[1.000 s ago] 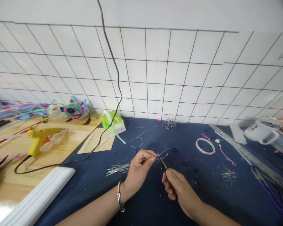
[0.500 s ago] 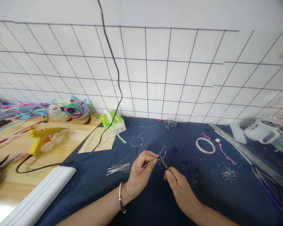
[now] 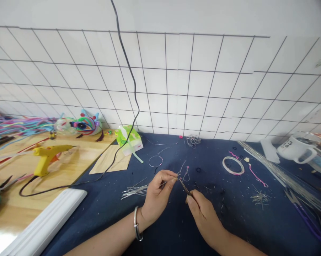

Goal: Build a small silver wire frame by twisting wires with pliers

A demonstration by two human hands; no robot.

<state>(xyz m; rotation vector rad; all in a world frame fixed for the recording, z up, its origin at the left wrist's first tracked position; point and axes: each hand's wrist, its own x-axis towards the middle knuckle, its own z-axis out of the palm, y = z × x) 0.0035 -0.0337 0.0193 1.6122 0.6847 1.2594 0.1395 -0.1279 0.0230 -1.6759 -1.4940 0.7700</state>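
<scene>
My left hand [image 3: 160, 190] pinches a thin wire [image 3: 182, 167] between thumb and fingertips, and its loose end rises past them. My right hand [image 3: 207, 215] is closed around slim metal pliers [image 3: 185, 187], whose tips meet the wire by the left fingertips. Just beyond the tips a small wire loop [image 3: 186, 175] with pink bits shows; how it joins the held wire is too fine to tell. Left of my left hand lies a bundle of cut silvery wires [image 3: 135, 191]. Farther back rests a thin wire ring [image 3: 155, 161].
A yellow glue gun [image 3: 47, 156] lies at left, its black cord [image 3: 96, 179] crossing the blue cloth. A white bar [image 3: 51, 220] lies front left. At right are a wire coil [image 3: 224, 165], purple-handled scissors [image 3: 306, 217], long wires [image 3: 277, 167] and a white mug [image 3: 296, 147].
The pliers' tips have shifted slightly down and left, closer to the left fingertips. The wire and its loop have changed angle. Both hands keep their grip.
</scene>
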